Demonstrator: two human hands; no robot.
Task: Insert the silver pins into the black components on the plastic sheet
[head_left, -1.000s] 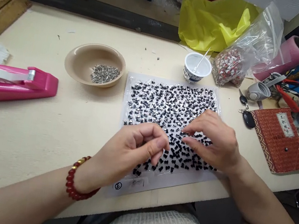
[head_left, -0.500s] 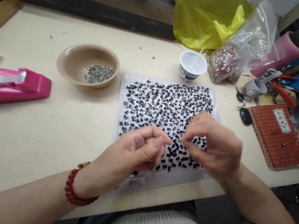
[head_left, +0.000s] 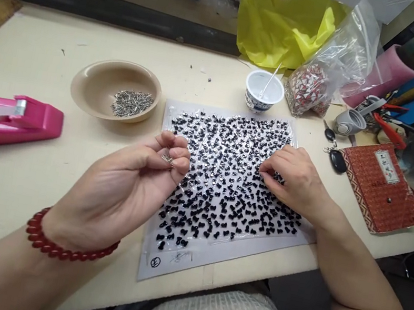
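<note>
My left hand (head_left: 125, 183) is turned palm up, its fingers closed on several small metal pins (head_left: 167, 159) at the fingertips. It hovers over the left edge of a white sheet (head_left: 221, 258). Rows of small black bow-shaped pieces (head_left: 224, 204) cover that sheet, and short pins stand up from many in the far rows. My right hand (head_left: 296, 184) is low over the sheet's right side, thumb and fingers pinched among the pieces. What lies in that pinch is too small to make out. A beige bowl (head_left: 87, 94) behind my left hand holds a heap of metal pins (head_left: 131, 104).
A pink tape dispenser (head_left: 40, 120) stands at the left. Beyond the sheet are a white cup (head_left: 254, 99) with a thin stick in it and a clear bag (head_left: 306, 90) of red-and-white pieces. Keys (head_left: 337, 160) and a red patterned pouch (head_left: 394, 204) lie at the right.
My left hand has moved left and turned palm up, so the pins at its fingertips now show. My right hand has shifted slightly up and right, away from the left, down among the black pieces.
</note>
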